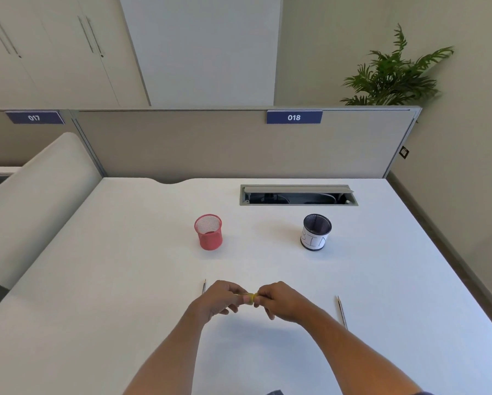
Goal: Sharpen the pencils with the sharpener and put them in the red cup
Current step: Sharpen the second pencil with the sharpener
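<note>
My left hand [220,299] and my right hand [279,303] meet just above the white desk [125,280], near its front. Between their fingertips is a small yellow sharpener [250,295], pinched from both sides. I cannot see a pencil in it; the fingers cover most of it. One pencil [204,285] lies on the desk just beyond my left hand, its lower part hidden by that hand. A second pencil [342,312] lies to the right of my right forearm. The red mesh cup [208,231] stands upright further back, left of centre, with no pencil showing in it.
A black cup with a white paper label [315,232] stands right of the red cup. An open cable slot [298,195] is set into the desk behind it. A grey partition [210,143] closes the back edge. A plant [395,75] stands behind the partition.
</note>
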{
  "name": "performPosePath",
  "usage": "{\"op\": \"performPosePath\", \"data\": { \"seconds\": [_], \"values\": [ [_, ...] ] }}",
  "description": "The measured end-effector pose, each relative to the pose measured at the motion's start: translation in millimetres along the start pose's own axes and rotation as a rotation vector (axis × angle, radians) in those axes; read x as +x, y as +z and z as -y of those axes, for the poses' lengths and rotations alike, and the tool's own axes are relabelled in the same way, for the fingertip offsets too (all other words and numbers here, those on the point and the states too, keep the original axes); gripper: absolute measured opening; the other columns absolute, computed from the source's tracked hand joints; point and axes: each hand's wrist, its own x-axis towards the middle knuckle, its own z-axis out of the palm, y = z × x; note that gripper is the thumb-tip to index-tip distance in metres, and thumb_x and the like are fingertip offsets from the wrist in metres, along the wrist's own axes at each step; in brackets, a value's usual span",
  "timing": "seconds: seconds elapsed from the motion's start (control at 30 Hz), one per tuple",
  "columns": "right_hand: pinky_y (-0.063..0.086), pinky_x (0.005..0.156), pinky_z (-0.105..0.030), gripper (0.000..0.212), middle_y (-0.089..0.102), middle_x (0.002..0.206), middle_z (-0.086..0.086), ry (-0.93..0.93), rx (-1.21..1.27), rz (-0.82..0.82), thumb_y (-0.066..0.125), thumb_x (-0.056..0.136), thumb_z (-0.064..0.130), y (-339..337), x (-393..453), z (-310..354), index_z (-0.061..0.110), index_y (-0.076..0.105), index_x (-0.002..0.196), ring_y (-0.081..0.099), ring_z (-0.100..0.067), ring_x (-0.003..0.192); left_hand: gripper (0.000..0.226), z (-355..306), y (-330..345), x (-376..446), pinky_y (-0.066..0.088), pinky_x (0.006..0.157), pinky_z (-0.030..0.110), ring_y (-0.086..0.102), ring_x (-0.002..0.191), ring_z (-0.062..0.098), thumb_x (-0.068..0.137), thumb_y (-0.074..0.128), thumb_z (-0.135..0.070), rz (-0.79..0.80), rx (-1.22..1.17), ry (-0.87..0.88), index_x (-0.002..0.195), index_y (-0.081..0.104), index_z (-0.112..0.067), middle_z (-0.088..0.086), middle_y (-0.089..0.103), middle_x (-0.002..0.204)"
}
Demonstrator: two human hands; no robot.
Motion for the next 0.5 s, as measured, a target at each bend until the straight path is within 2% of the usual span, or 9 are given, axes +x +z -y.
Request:
{"op": "performPosePath", "data": {
  "seconds": [0.1,0.17,0.27,0.4,0.5],
  "values": [
    [0.049,0.065,-0.029,0.018,0.074,0.074,0.001,-0.046,-0.025,-0.015,0.059,0.095,0.04,-9.0,3.5,1.3,0.023,0.061,0.101,0.06,-0.008,0.065,0.023,-9.8,-6.1,3.6,0.045,0.072,0.025,0.063,0.073,0.01,0.081,0.081,-0.03,-0.002,0.006,0.023,0.098,0.079,-0.015,-0.008,0.073,0.083],
    [0.053,0.065,-0.032,0.014,0.076,0.079,0.003,-0.075,-0.047,-0.048,0.066,0.091,0.034,-10.3,5.7,-0.4,0.024,0.059,0.097,0.066,-0.013,0.07,0.022,-12.7,-7.7,5.0,0.045,0.071,0.026,0.062,0.073,0.01,0.082,0.081,-0.028,-0.006,0.01,0.035,0.099,0.078,-0.014,-0.008,0.073,0.083],
    [0.054,0.067,-0.036,0.007,0.074,0.079,0.002,-0.063,-0.08,-0.116,0.066,0.092,0.031,-7.3,9.2,-1.8,0.026,0.063,0.088,0.067,-0.017,0.073,0.023,-10.8,-6.5,5.0,0.044,0.071,0.026,0.062,0.073,0.011,0.081,0.081,-0.028,-0.021,-0.016,0.033,0.099,0.078,-0.014,-0.01,0.073,0.081],
    [0.046,0.063,-0.027,0.02,0.074,0.074,0.002,-0.056,-0.12,-0.07,0.057,0.098,0.033,-11.2,8.6,5.5,0.02,0.072,0.094,0.057,-0.007,0.062,0.028,-7.2,-5.6,1.2,0.045,0.071,0.025,0.061,0.074,0.011,0.07,0.081,-0.037,-0.027,-0.042,0.049,0.094,0.08,-0.021,-0.01,0.074,0.083],
    [0.044,0.063,-0.028,0.031,0.067,0.064,0.001,-0.018,-0.021,-0.007,0.05,0.102,0.035,-11.4,6.1,7.5,0.016,0.074,0.093,0.053,-0.012,0.059,0.021,-7.7,-6.0,-0.7,0.044,0.071,0.025,0.061,0.074,0.01,0.076,0.082,-0.032,-0.034,-0.016,0.072,0.094,0.08,-0.021,-0.007,0.074,0.086]
  ]
}}
